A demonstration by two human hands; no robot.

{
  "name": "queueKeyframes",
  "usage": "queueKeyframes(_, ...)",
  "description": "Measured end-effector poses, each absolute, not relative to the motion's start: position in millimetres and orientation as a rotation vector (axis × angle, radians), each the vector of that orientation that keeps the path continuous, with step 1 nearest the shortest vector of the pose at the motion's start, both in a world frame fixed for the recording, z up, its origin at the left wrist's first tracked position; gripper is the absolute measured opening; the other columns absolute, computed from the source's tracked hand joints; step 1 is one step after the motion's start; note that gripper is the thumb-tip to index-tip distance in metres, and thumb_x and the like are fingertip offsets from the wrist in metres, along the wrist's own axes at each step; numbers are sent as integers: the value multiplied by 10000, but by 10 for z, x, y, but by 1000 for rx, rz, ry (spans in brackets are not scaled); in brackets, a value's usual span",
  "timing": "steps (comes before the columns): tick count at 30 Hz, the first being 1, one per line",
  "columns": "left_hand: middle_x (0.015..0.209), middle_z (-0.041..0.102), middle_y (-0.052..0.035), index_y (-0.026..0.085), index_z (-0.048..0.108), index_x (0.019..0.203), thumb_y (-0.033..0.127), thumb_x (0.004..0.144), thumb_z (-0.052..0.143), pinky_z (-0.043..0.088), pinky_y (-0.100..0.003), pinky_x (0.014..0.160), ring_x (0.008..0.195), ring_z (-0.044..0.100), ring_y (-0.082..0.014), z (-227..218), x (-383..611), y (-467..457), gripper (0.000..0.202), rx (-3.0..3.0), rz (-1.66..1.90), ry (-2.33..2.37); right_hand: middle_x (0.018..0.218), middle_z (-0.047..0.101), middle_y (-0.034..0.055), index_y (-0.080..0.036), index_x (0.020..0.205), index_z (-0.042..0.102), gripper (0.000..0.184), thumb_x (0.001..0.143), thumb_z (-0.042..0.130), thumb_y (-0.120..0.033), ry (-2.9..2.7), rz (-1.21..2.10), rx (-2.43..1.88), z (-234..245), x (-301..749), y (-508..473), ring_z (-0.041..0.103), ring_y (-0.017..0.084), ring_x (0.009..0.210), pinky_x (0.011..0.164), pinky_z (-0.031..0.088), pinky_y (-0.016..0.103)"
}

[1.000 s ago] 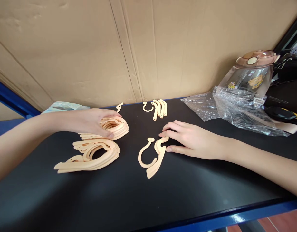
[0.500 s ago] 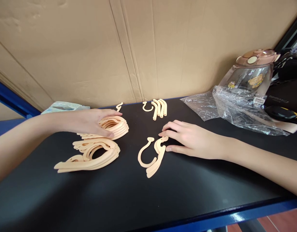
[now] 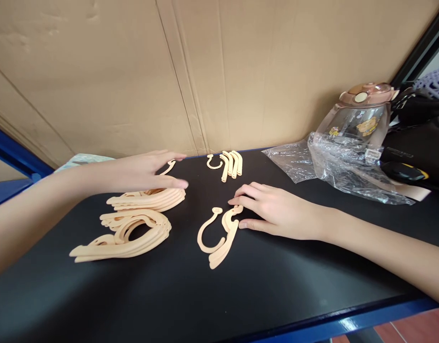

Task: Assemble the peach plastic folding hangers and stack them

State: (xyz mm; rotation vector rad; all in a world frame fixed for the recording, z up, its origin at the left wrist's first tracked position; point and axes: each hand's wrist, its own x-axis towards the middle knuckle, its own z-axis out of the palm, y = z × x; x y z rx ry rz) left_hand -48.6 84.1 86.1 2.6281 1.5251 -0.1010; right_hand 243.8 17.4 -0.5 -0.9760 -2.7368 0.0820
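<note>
My left hand [image 3: 148, 171] is open, thumb and fingers apart, above a stack of folded peach plastic hangers [image 3: 151, 200]. A second stack of folded hangers [image 3: 134, 233] lies just nearer to me. Partly behind my left fingers is a loose hanger hook [image 3: 168, 166]. My right hand [image 3: 273, 209] rests on the table, fingers apart and lightly bent. Its fingertips are at the upper end of a single folded hanger [image 3: 219, 247], whose hook curves out to the left. The hanger lies flat, partly covered by my fingers.
Toward the back lie another hook [image 3: 214, 164] and several short curved hanger arms [image 3: 232, 164]. At right, crumpled clear plastic [image 3: 341, 166] lies before a water bottle [image 3: 358, 114] and a black bag [image 3: 419, 143]. A cardboard wall [image 3: 134, 71] closes the back; a blue frame [image 3: 348, 321] edges the front.
My left hand has lifted slightly off the far stack, its fingers straighter and thumb extended. My right hand stays at the single hanger. The whole view has shifted slightly.
</note>
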Motion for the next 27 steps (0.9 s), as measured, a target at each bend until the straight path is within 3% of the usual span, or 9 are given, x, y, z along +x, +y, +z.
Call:
queueKeyframes(3,1502,441,-75,233,419,1449,626,956,389,304,-449,1126,1358,412,-294,755,-142,948,631,2810,-92,1356,1205,591,124,-98,1328,545,533,994,421,-495,-2730,86,-970,-5,2441,180,562,257,1062,961,489,449)
queueKeyframes(5,1470,469,-127,153,476,1399,469,1011,313,338,-428,1093,1330,442,-291,651,129,1004,525,3040,-127,1115,1203,598,124,-98,1329,545,555,986,423,-517,-2725,109,-966,1,2444,184,564,261,1062,963,485,451)
queueKeyframes(8,1234,634,-110,139,620,1176,244,982,333,362,-393,1045,1180,545,-252,520,485,1045,362,3118,-165,961,1204,613,129,-89,1326,545,573,978,434,-530,-2723,140,-944,18,2456,203,572,264,1068,950,482,439)
queueKeyframes(11,1030,683,-94,140,654,992,157,935,365,375,-410,1006,1012,601,-237,448,700,1054,295,3146,-169,940,1106,683,94,-121,1225,615,443,989,465,-466,-2627,106,-893,44,2487,241,620,231,977,903,474,396)
queueKeyframes(14,947,678,-103,135,647,887,128,901,404,401,-415,957,953,609,-247,402,787,1060,243,3163,-151,966,883,725,33,-160,1004,686,260,997,491,-332,-2383,-26,-895,83,2541,288,637,182,806,826,448,344)
queueKeyframes(19,1058,653,-145,114,634,967,76,865,424,417,-422,939,1044,582,-280,343,842,1049,237,3190,-88,1020,799,728,27,-165,854,690,262,981,485,-267,-2113,-173,-1078,121,2620,384,625,174,739,825,416,332)
queueKeyframes(23,1064,650,-175,75,634,1012,81,862,431,439,-425,912,1018,595,-293,314,931,906,253,3206,-83,981,912,747,42,-171,911,702,221,959,500,-247,-2130,-283,-1339,105,2668,468,639,211,859,921,369,369)
queueKeyframes(27,1105,646,-177,55,635,1074,142,887,452,427,-444,965,1101,571,-316,298,1024,587,276,3196,-54,935,1010,732,101,-151,975,708,316,979,437,-314,-2207,-430,-1636,97,2743,522,640,271,982,931,346,410)
